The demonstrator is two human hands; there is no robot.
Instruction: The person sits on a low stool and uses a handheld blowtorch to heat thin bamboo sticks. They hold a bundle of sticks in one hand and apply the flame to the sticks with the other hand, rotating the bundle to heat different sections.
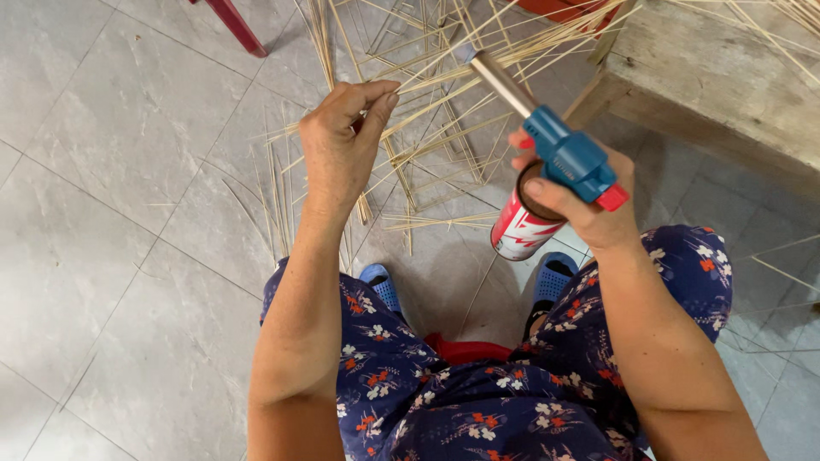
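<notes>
My left hand (337,145) pinches a bunch of thin bamboo strips (444,72) that fan out up and to the right. My right hand (581,201) grips a gas torch (564,158) with a blue head, a red button and a metal nozzle, mounted on a red and white gas can (519,229). The nozzle tip points up-left into the strips just right of my left hand. No flame is visible.
More bamboo strips (282,196) lie scattered on the grey tiled floor (111,213). A rough wooden bench (717,77) stands at the upper right. A red furniture leg (235,26) is at the top left. My blue slippers (380,286) and floral clothing fill the bottom.
</notes>
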